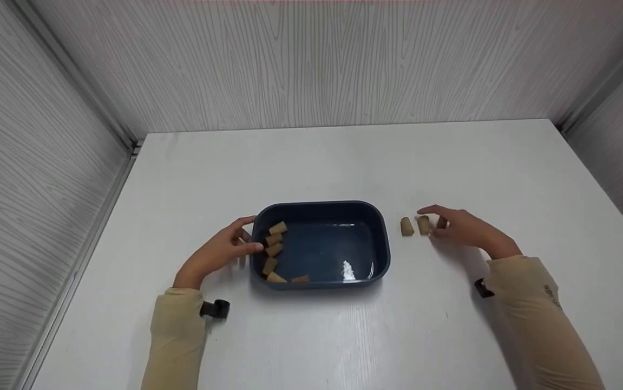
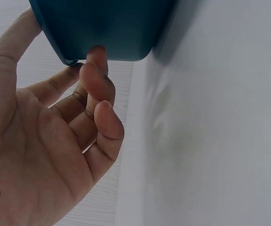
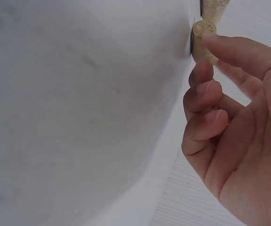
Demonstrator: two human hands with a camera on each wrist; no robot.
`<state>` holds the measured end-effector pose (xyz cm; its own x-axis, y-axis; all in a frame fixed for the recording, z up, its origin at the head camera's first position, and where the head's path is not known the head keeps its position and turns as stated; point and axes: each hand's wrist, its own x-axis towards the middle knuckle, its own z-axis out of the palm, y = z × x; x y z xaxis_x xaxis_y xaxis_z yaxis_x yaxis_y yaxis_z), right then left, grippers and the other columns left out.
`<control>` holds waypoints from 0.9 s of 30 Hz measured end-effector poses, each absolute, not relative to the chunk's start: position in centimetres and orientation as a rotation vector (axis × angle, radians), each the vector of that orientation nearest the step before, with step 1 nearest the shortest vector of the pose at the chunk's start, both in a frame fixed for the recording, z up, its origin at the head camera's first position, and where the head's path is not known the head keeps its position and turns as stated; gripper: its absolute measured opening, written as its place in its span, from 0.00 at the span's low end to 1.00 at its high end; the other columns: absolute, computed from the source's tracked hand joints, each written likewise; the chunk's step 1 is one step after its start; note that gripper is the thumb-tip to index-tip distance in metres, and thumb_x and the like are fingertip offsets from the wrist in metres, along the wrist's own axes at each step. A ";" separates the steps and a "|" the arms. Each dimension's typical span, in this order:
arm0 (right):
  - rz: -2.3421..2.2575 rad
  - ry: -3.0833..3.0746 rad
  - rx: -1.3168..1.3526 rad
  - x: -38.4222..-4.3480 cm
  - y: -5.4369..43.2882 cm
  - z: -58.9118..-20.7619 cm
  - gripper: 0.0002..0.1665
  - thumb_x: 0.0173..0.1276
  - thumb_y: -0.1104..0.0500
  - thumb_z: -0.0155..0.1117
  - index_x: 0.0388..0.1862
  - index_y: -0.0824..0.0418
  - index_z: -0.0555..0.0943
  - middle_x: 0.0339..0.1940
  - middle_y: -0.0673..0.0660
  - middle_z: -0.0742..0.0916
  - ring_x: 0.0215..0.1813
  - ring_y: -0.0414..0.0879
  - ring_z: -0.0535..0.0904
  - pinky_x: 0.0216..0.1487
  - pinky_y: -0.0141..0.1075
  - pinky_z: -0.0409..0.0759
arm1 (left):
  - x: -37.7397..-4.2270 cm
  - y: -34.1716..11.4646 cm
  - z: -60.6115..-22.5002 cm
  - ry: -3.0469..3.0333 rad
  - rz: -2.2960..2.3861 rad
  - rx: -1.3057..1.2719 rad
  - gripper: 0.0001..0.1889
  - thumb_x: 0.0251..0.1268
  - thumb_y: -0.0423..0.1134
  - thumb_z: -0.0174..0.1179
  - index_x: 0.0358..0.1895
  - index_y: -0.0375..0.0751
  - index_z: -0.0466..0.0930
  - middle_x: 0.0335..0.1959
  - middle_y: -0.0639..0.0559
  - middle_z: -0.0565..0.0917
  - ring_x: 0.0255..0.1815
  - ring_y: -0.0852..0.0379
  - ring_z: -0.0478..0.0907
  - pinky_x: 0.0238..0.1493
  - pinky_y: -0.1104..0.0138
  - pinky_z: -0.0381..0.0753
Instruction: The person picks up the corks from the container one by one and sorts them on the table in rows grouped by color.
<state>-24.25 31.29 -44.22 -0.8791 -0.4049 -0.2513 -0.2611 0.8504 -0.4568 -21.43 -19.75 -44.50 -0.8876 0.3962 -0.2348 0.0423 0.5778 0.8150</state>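
My left hand (image 1: pixel 224 250) grips the left end of a dark blue rectangular basin (image 1: pixel 319 285), thumb over the rim and other fingers outside the wall. Several tan, cork-like pieces (image 1: pixel 274 239) lie in the basin along its left side and front left corner. To the basin's right, my right hand (image 1: pixel 465 232) reaches around one cork-like piece (image 1: pixel 424 225), thumb and index finger spread on either side of it. That piece (image 3: pixel 202 47) rests on the table; firm contact is hard to judge. Just left of it stands another tan piece (image 1: pixel 407 226).
The white table (image 1: pixel 338 162) carries the basin and loose pieces. Pale wood-grain panels (image 1: pixel 311 65) rise behind the table and at both sides. A black wrist strap (image 1: pixel 215 309) shows on the left sleeve, and another (image 1: pixel 483 288) on the right.
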 end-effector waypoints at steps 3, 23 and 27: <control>-0.591 2.691 -0.515 -24.2 31.3 -44.2 0.29 0.69 0.65 0.54 0.68 0.51 0.69 0.40 0.60 0.82 0.39 0.49 0.75 0.42 0.42 0.73 | -21.4 -19.7 -44.5 2.414 1.236 0.353 0.40 0.63 0.56 0.62 0.75 0.51 0.56 0.47 0.43 0.76 0.38 0.51 0.74 0.36 0.61 0.74; -0.548 2.724 -0.497 -24.2 31.5 -43.3 0.15 0.67 0.62 0.58 0.52 0.54 0.74 0.38 0.59 0.82 0.35 0.47 0.74 0.37 0.38 0.70 | -21.5 -19.8 -44.3 2.435 1.214 0.344 0.39 0.63 0.56 0.62 0.74 0.51 0.57 0.47 0.43 0.77 0.37 0.54 0.73 0.36 0.61 0.74; -0.554 2.714 -0.504 -24.3 31.7 -43.5 0.14 0.67 0.62 0.60 0.51 0.56 0.74 0.37 0.59 0.82 0.34 0.47 0.73 0.37 0.38 0.70 | -21.5 -19.8 -44.3 2.431 1.223 0.364 0.39 0.63 0.55 0.61 0.74 0.50 0.57 0.47 0.43 0.77 0.36 0.54 0.73 0.36 0.61 0.74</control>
<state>-24.26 31.68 -43.52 -0.8848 -0.3990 -0.2407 -0.2727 0.8622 -0.4268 -21.45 -19.81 -44.34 -0.8887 0.3977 -0.2283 0.0539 0.5849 0.8093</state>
